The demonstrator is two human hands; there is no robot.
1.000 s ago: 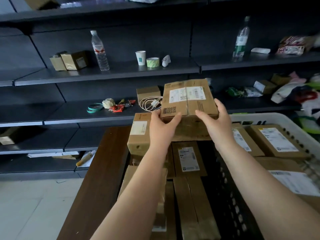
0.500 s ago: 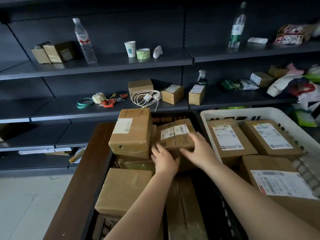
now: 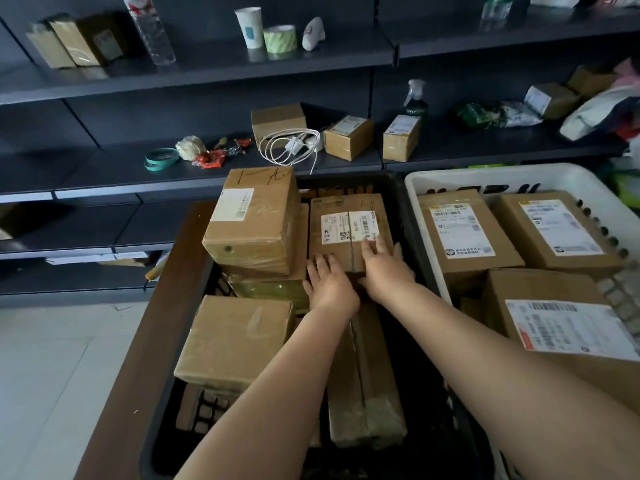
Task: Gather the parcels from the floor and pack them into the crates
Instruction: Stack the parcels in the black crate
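A cardboard parcel (image 3: 348,221) with a white label lies at the far end of the black crate (image 3: 408,209), beside a taller taped parcel (image 3: 254,220). My left hand (image 3: 329,284) rests flat against the labelled parcel's near left edge. With straight fingers, my right hand (image 3: 382,270) lies on its near top edge. More parcels fill the black crate, among them a square one (image 3: 235,337) and a long narrow one (image 3: 367,382). The white crate (image 3: 485,174) to the right holds three labelled parcels.
Both crates stand on a dark wooden table (image 3: 138,341). Behind them run dark shelves (image 3: 207,71) with small boxes, a paper cup, tape rolls, a bottle, a white cable and bags. Pale tiled floor (image 3: 45,375) shows at the left.
The labelled parcel went from being held up in both hands down into the far end of the black crate. Both hands now lie against its near edge.
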